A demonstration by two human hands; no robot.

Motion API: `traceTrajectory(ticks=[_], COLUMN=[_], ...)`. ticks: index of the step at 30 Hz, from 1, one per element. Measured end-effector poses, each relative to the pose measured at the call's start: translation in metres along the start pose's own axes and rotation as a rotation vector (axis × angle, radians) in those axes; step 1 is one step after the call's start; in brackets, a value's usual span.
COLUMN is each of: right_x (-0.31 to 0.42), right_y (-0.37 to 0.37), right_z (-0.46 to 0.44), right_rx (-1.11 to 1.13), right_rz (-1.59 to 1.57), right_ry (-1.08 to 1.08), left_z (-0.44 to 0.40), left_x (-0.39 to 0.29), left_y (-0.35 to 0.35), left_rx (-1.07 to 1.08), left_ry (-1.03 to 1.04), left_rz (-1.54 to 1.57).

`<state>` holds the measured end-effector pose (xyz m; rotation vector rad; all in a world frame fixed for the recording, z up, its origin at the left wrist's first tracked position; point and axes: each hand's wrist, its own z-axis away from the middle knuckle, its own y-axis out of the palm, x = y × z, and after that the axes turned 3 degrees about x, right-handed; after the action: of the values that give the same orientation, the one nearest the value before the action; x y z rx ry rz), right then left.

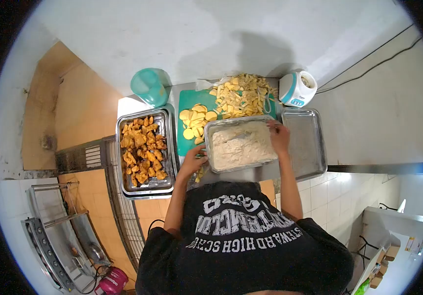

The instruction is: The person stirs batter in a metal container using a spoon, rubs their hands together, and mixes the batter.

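A rectangular metal tray of pale, thick batter [236, 150] lies slightly tilted on the counter in front of my body, over the lower right part of a green cutting board [186, 98]. My left hand [193, 160] is at the tray's left edge, fingers curled beside the rim. At the right rim, near the upper corner, my right hand [279, 135] has its fingers bent over the edge. Round yellow slices [197, 118] lie on the board, and a heap of chopped yellow pieces [241, 96] is behind the tray.
On the left, a metal tray holds browned fried pieces [145, 147]; a teal container [149, 87] stands behind it. An empty-looking metal tray [306, 142] is on the right, below a white and teal appliance [297, 89] with a cord. The wall rises behind the counter.
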<state>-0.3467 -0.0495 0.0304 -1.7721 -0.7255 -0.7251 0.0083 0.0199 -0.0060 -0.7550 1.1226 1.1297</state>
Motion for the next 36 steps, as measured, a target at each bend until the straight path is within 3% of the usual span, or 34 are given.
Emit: traceTrajectory(ticks=[1,3,4,6,9,13,18,20,21,23,27,29,32,36], right_x=[0.000,0.007,0.027,0.080,0.076,0.091,0.077,0.060,0.054,0.043,0.026,0.040,0.032,0.041], right_y=[0.021,0.068,0.077,0.071,0.041,-0.021,-0.073,-0.086,-0.091,-0.096,-0.059,-0.031,0.010,0.048], right_z=[0.001,0.012,0.017,0.027,0.026,0.026,0.018,0.013,0.011,0.009,0.033,0.048,0.071,0.078], right_rx=[0.024,0.258,0.265,0.328,0.516,0.810,0.706,0.446,0.443,0.282,0.257,0.244,0.250,0.299], right_rz=[0.020,-0.013,-0.019,-0.165,-0.168,-0.079,0.017,0.005,0.003,0.215,0.329,0.136,0.064,-0.150], right_ry=[-0.062,0.122,0.118,0.055,-0.033,-0.006,0.154,0.224,0.230,0.031,0.095,0.296,0.207,0.311], left_z=[-0.001,-0.004,-0.001,0.002,0.009,0.001,0.004,0.003,0.002,0.001,0.004,0.004,0.004,0.001], left_x=[0.002,0.010,0.001,0.002,-0.007,0.006,0.002,0.006,0.006,0.006,-0.006,-0.008,-0.005,-0.002], left_y=[0.000,-0.001,0.000,-0.001,-0.002,-0.001,0.001,0.000,-0.001,-0.001,-0.001,0.000,0.000,-0.002], left_rx=[-0.009,-0.008,-0.008,-0.009,-0.010,-0.013,-0.026,-0.020,-0.012,-0.001,0.039,0.042,0.044,0.033], left_ry=[-0.001,0.018,-0.017,-0.025,-0.058,-0.024,-0.063,-0.045,-0.030,-0.013,-0.065,-0.068,-0.072,-0.090], left_rz=[-0.002,0.011,0.057,0.052,0.112,-0.031,0.056,0.052,0.024,-0.007,0.065,0.097,0.107,0.004])
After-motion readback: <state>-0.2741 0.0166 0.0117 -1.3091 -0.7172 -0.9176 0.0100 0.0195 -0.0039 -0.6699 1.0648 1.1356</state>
